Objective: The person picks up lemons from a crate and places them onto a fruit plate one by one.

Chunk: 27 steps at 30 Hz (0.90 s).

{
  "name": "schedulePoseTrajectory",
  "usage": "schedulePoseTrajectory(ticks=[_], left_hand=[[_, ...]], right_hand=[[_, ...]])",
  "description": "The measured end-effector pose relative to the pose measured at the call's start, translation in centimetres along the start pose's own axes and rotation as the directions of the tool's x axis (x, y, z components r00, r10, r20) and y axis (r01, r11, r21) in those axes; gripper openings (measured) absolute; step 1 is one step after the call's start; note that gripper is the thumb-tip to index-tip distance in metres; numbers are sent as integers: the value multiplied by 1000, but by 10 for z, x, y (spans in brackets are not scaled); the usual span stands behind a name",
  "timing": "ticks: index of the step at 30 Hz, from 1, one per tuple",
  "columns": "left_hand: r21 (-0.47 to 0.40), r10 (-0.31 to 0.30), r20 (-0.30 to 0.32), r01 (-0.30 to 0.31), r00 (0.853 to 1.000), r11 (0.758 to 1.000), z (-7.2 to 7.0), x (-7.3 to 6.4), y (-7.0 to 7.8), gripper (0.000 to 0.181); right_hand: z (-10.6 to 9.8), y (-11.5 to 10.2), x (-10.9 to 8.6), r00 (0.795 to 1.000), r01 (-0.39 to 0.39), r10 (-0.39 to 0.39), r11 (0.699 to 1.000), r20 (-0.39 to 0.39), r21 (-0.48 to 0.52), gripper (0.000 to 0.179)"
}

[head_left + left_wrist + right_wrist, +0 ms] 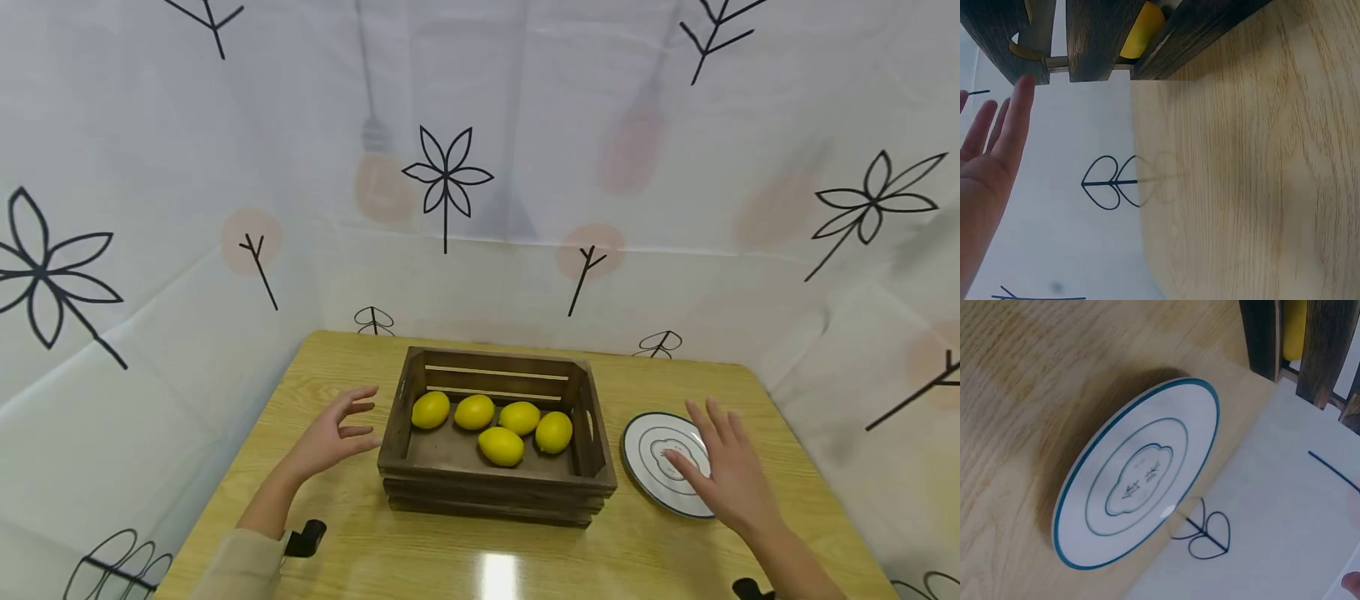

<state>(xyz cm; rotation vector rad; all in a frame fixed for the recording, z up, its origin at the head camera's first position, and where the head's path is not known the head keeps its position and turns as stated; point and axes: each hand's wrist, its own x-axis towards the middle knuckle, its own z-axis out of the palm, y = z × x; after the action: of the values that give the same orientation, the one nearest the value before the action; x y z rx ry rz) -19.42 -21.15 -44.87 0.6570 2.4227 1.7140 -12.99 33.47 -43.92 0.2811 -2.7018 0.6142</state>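
Starting close in, we have the right hand [731, 475] raised at the plate's right side, fingers straight, apart, with nothing in them; the plate [647, 458] lies down and leftward from them. Over on the other flank, here's the left hand [330, 437], fingers loosely extended, also empty, just beside the crate [495, 487]; contact we can't call. That crate sits between the hands on the surface [420, 558], long axis side to side, its short end facing those left fingers, so left is nearer. Inside, five lemons [501, 447], four in a rough row, one in front.
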Motion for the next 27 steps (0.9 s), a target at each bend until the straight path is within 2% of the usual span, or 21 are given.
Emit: schedulePoseTrajectory(ticks=[7,12,18,27], left_hand=[[-48,-34,87,38,996,998,1,3,-4,66],[-86,-50,131,61,990,994,3,3,-6,65],[-142,-49,144,69,988,987,7,3,-11,63],[-164,-36,143,60,989,985,9,3,-9,62]], right_hand=[[1,-6,5,1000,22,-21,999,-10,32,76],[1,-11,12,998,57,-59,996,24,67,75],[1,-18,19,994,82,-91,989,64,123,74],[0,-23,33,991,76,-94,981,94,177,74]])
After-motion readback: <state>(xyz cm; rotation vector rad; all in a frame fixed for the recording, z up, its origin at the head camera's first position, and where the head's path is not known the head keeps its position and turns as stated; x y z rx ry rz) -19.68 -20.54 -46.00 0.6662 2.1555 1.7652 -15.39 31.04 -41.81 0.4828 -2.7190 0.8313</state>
